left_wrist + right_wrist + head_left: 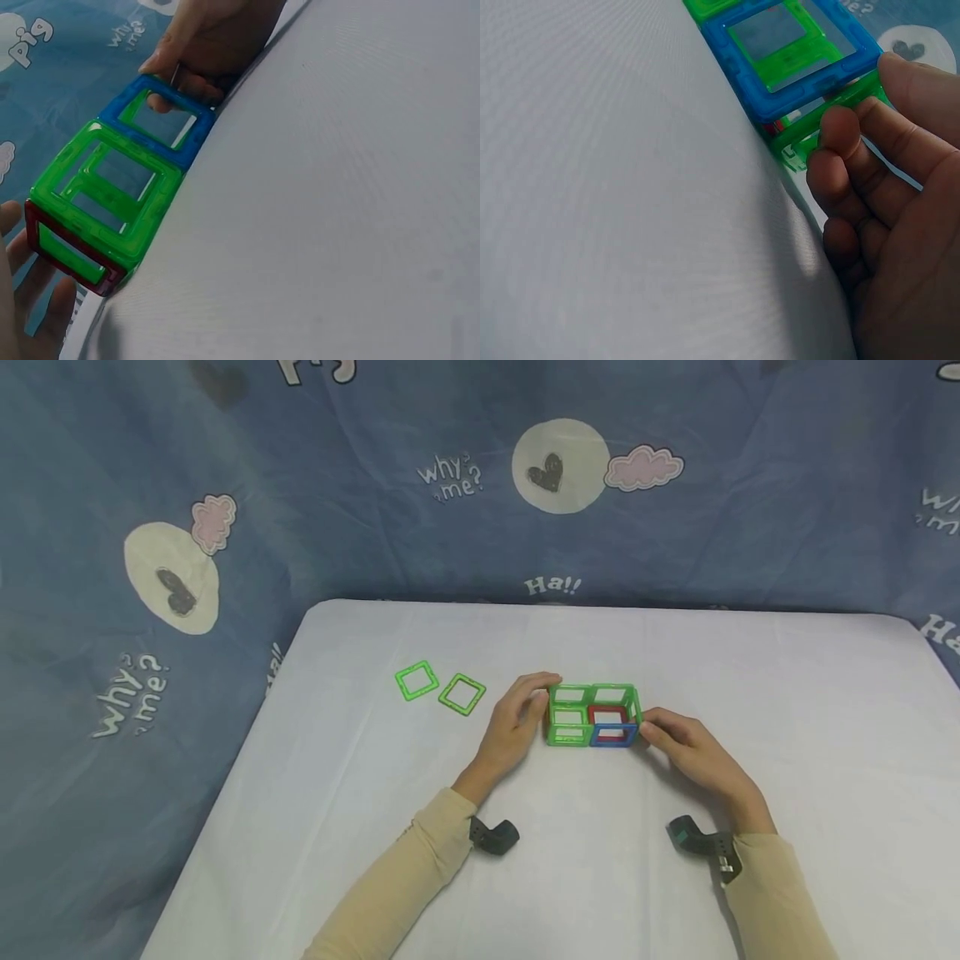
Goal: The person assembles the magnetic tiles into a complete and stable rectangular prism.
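Observation:
A small box-like structure of see-through magnetic tiles [568,743], mostly green, stands on the white table between the hands. One blue tile [142,139] forms the right half of its front. At its left end is a red tile [75,274], and more red shows through the right half from above. The left hand [513,722] lies along the left end, fingers fairly straight, fingertips at the far corner. With thumb and bent fingers, the right hand [693,752] pinches the right end, around a green end tile [802,131] beside the blue one.
Two loose green square tiles, a left one [401,687] and a right one [452,707], lie flat left of the left hand. A blue printed cloth [465,543] hangs behind the table's far edge. Each wrist wears a dark camera mount, such as the left one [495,837].

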A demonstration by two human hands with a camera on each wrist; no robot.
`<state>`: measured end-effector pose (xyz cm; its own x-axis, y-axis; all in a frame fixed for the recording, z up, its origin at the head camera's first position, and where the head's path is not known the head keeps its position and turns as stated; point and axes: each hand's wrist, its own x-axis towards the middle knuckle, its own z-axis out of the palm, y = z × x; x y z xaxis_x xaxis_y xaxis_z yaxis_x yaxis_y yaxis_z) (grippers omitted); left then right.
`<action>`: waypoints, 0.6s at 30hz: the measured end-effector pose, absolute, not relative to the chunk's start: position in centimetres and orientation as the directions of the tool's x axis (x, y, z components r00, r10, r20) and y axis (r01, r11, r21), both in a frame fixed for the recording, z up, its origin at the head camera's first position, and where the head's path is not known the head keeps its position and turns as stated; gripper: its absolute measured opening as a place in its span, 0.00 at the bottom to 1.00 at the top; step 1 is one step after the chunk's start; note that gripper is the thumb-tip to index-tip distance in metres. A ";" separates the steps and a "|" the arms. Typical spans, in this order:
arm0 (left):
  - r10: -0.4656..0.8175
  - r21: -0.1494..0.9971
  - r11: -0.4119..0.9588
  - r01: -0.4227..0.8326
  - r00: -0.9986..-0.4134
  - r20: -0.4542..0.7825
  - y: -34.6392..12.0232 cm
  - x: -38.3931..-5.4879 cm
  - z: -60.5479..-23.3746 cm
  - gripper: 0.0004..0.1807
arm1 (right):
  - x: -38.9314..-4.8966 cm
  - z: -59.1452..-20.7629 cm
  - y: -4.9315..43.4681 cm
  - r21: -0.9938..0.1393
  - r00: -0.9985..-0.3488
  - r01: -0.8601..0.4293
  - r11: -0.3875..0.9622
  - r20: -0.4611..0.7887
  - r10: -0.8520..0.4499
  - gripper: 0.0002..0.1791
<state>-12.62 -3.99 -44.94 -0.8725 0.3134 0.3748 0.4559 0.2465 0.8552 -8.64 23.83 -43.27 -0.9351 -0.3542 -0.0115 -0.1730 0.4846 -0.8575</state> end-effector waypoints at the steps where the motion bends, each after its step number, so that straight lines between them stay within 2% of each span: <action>1: 0.305 0.853 0.252 0.458 -0.874 0.379 -4.0 -12.6 -44.9 0.16 | -8.6 -43.3 23.8 -0.857 -0.936 -0.172 0.485 -0.012 -0.353 0.13; 6: 0.272 0.827 0.321 0.462 -0.881 0.386 -4.5 -12.7 -44.7 0.14 | -8.6 -43.3 23.8 -0.862 -0.936 -0.161 0.480 -0.020 -0.350 0.13; 12: 0.218 0.696 0.511 0.505 -0.859 0.464 -6.6 -13.6 -44.3 0.14 | -8.5 -43.4 23.8 -0.858 -0.939 -0.144 0.493 -0.039 -0.342 0.13; 15: 0.137 0.629 0.630 0.455 -0.862 0.488 -8.1 -14.1 -44.3 0.14 | -8.5 -43.5 23.9 -0.859 -0.939 -0.130 0.494 -0.054 -0.340 0.14; 18: 0.041 0.599 0.718 0.354 -0.881 0.471 -9.3 -14.5 -44.4 0.14 | -8.5 -43.5 24.0 -0.868 -0.936 -0.120 0.482 -0.063 -0.346 0.14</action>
<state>-14.49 -9.33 -44.37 -0.8812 0.0413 0.4709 0.3537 0.7184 0.5990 -8.54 24.00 -43.52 -0.9360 -0.3462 -0.0630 -0.1200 0.4822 -0.8678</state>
